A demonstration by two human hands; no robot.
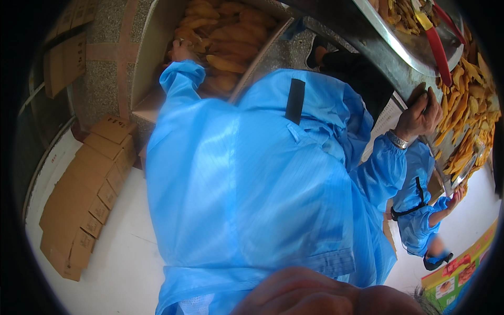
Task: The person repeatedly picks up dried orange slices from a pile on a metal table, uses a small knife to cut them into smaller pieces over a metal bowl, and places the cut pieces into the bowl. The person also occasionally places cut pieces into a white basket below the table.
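Note:
My left hand point(182, 51) reaches into an open cardboard box point(151, 53) and touches the flat orange slices of dried food point(236, 35) that fill it. Its fingertips are blurred, so whether they grip a slice cannot be told. My right hand point(422, 112), with a metal watch at the wrist, rests by the edge of a metal table point(409, 80), fingers curled and nothing plainly in them. Just beyond it lies a heap of orange strips point(464, 98). Above it stands a metal tray point(397, 39) of darker strips, with red-handled tongs or a similar tool point(437, 47) across it.
Folded cardboard boxes point(88, 189) stand in a row at the left; more cardboard point(65, 63) is at the upper left. A co-worker in a blue gown point(413, 197) is at the right, a hand near the heap's far end. A colourful printed panel point(464, 271) is at the lower right.

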